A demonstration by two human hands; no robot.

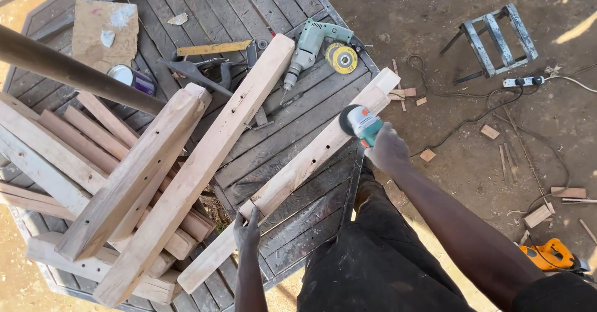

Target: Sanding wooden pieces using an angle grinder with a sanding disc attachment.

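From the head camera, the right hand (387, 147) is clenched around the body of a small teal angle grinder with a dark round disc (357, 123), and the disc sits against the upper part of a long pale squared timber beam (298, 172). That beam lies slantwise across the dark slatted wooden worktop (292, 132), its far end reaching past the worktop's edge. The left hand (247, 231) presses on the beam's lower part, fingers (239, 222) curled over its edge and gripping it.

To the left, a second long pale timber beam with small drilled holes (205, 163) lies roughly parallel, resting on a stack of rough squared timber pieces (93, 181). Farther up the worktop lie a pale green electric drill (309, 48), a yellow disc (344, 58) just beside it, a dark metal hand plane (202, 73), a yellow folding rule (214, 48), a small purple tin (132, 78) and a piece of brown cardboard (104, 32).

On the dirt ground to the right stand a small grey metal frame (495, 38) and an orange power tool (550, 254), among wood offcuts and black cables.
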